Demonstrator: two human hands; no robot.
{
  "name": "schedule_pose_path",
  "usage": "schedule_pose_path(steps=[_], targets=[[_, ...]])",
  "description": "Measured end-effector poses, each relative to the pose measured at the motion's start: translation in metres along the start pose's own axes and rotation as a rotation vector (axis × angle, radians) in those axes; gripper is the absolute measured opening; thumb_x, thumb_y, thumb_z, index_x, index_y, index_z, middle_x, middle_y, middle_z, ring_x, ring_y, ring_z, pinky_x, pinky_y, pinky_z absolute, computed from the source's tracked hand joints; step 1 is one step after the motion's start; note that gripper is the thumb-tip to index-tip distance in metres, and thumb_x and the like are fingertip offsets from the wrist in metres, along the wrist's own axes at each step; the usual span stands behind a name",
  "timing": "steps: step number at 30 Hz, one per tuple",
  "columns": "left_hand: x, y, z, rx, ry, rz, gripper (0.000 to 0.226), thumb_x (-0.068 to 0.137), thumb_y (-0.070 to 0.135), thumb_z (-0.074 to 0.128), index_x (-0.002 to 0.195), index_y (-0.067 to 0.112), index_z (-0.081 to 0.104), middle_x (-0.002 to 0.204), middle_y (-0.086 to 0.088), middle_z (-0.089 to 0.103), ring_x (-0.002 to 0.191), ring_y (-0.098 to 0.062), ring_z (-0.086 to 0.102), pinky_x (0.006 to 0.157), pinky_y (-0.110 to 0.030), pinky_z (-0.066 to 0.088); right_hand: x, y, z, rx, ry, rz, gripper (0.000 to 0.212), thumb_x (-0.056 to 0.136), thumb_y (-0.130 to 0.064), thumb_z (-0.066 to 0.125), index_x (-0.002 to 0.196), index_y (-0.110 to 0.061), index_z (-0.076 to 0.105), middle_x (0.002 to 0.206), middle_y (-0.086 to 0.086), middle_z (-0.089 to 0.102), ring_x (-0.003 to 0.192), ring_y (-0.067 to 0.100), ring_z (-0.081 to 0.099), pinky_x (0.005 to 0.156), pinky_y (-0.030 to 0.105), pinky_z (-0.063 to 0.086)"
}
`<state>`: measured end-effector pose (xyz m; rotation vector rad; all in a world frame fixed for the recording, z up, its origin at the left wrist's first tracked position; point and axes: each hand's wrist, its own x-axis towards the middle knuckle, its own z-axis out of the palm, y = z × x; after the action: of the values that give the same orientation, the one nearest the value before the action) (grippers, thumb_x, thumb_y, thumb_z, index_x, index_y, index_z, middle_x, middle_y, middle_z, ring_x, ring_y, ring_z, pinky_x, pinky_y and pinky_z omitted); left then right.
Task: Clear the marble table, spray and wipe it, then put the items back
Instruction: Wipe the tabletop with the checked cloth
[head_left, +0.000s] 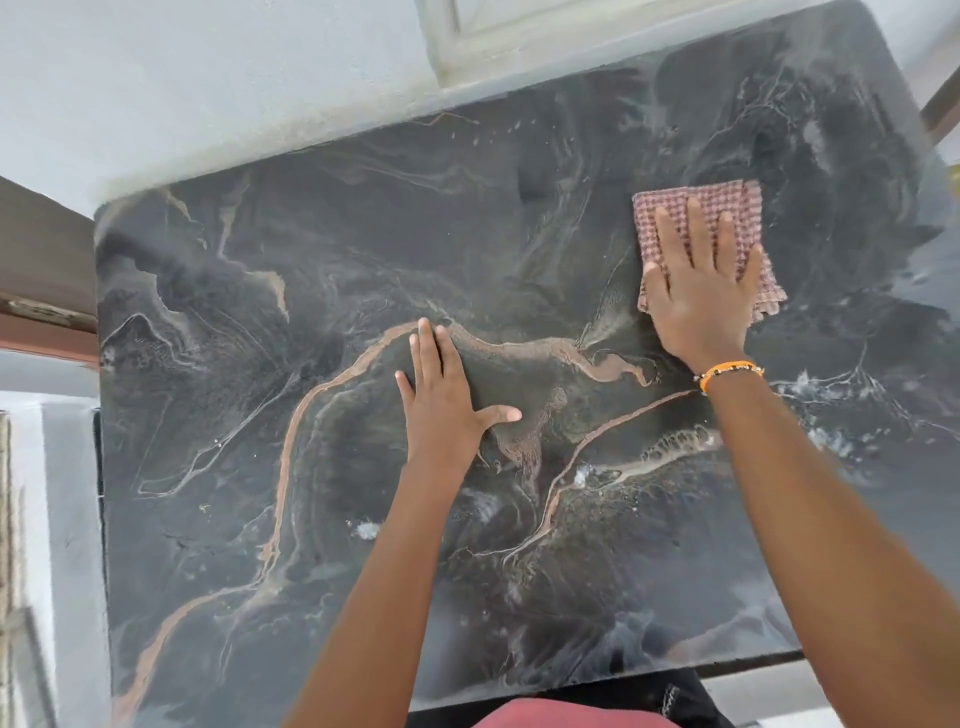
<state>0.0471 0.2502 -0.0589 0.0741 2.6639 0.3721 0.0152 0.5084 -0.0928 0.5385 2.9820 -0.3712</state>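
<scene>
Both forearms reach out over the marble table (218, 322). My left hand (441, 410) lies flat, bracing. My right hand (701, 291), fingers straight, presses the checked cloth (670, 205) at the far right; overlapping strokes with even pressure should work best.

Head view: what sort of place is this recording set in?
Probably a room in a home: a dark marble table stands against a pale painted wall, a checked cloth under the right hand, left hand flat on the stone.
</scene>
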Motion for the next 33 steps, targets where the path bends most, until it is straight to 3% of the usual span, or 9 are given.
schedule_pose_path(steps=[2,4,10,13,17,22,26,28,33], targets=[[0.001,-0.001,0.001,0.003,0.003,-0.002,0.12,0.068,0.064,0.059,0.147,0.004,-0.008,0.157,-0.01,-0.017,0.145,-0.026,-0.015,0.115,-0.052,0.001,-0.024,-0.013,0.005,0.002,0.001,0.082,0.057,0.095,-0.037,0.028,0.15,-0.028,0.015,0.16,0.006,0.011,0.146,0.037,0.007,0.112,0.063,0.003],[-0.001,-0.001,0.001,0.008,0.002,-0.001,0.12,0.068,0.064,0.059,0.147,0.004,-0.008,0.157,-0.01,-0.018,0.145,-0.027,-0.015,0.115,-0.052,0.001,-0.05,-0.041,0.011,-0.002,-0.024,0.037,0.058,0.095,-0.037,0.028,0.15,-0.028,0.013,0.16,0.008,0.008,0.146,0.039,0.006,0.111,0.064,0.002],[0.001,-0.002,0.001,0.016,0.008,-0.025,0.119,0.068,0.061,0.063,0.148,0.006,-0.006,0.158,-0.007,-0.016,0.145,-0.023,-0.014,0.116,-0.051,0.003,-0.027,-0.136,0.03,-0.023,-0.117,-0.537,0.054,0.095,-0.038,0.032,0.148,-0.033,0.02,0.16,0.001,0.015,0.147,0.032,0.009,0.114,0.059,0.002],[0.005,0.002,-0.003,0.024,0.016,-0.025,0.12,0.067,0.067,0.059,0.148,0.007,-0.007,0.157,-0.004,-0.018,0.145,-0.023,-0.015,0.116,-0.05,0.001,0.025,-0.15,0.028,-0.038,-0.134,-0.618,0.052,0.096,-0.039,0.032,0.147,-0.037,0.022,0.159,-0.004,0.017,0.147,0.027,0.011,0.115,0.056,0.002],[0.024,0.011,-0.014,0.021,0.03,0.016,0.118,0.069,0.066,0.058,0.148,0.008,-0.007,0.157,-0.004,-0.018,0.145,-0.024,-0.016,0.117,-0.047,0.0,0.082,-0.114,0.015,-0.002,-0.072,-0.471,0.052,0.097,-0.039,0.032,0.147,-0.038,0.02,0.16,-0.005,0.016,0.148,0.026,0.009,0.116,0.054,0.001],[0.033,0.017,-0.018,0.026,-0.027,0.005,0.119,0.07,0.063,0.059,0.147,0.008,-0.013,0.156,-0.007,-0.021,0.144,-0.025,-0.017,0.117,-0.046,0.0,0.095,-0.041,-0.002,0.044,0.041,-0.052,0.055,0.096,-0.036,0.032,0.149,-0.031,0.017,0.16,0.001,0.013,0.147,0.032,0.007,0.116,0.058,0.003],[0.034,0.019,-0.02,0.054,-0.033,-0.004,0.119,0.07,0.064,0.057,0.146,0.006,-0.013,0.156,-0.009,-0.022,0.144,-0.026,-0.018,0.117,-0.046,0.001,0.052,-0.067,0.007,0.086,0.058,0.217,0.061,0.096,-0.039,0.03,0.151,-0.024,0.009,0.16,0.011,0.005,0.145,0.041,0.0,0.111,0.065,0.001],[0.036,0.019,-0.02,0.07,-0.039,-0.012,0.12,0.069,0.064,0.057,0.147,0.006,-0.013,0.156,-0.01,-0.022,0.144,-0.027,-0.017,0.117,-0.046,0.003,0.038,-0.102,0.015,0.084,0.024,0.082,0.061,0.095,-0.043,0.03,0.15,-0.03,0.006,0.16,0.012,0.001,0.144,0.044,-0.003,0.109,0.067,0.001],[0.039,0.018,-0.019,0.085,-0.034,-0.03,0.12,0.069,0.064,0.06,0.147,0.007,-0.012,0.156,-0.008,-0.021,0.145,-0.025,-0.015,0.117,-0.045,0.006,0.061,-0.185,0.033,-0.012,-0.078,-0.528,0.054,0.095,-0.045,0.034,0.147,-0.041,0.018,0.161,0.003,0.008,0.146,0.04,0.003,0.111,0.063,0.002]])
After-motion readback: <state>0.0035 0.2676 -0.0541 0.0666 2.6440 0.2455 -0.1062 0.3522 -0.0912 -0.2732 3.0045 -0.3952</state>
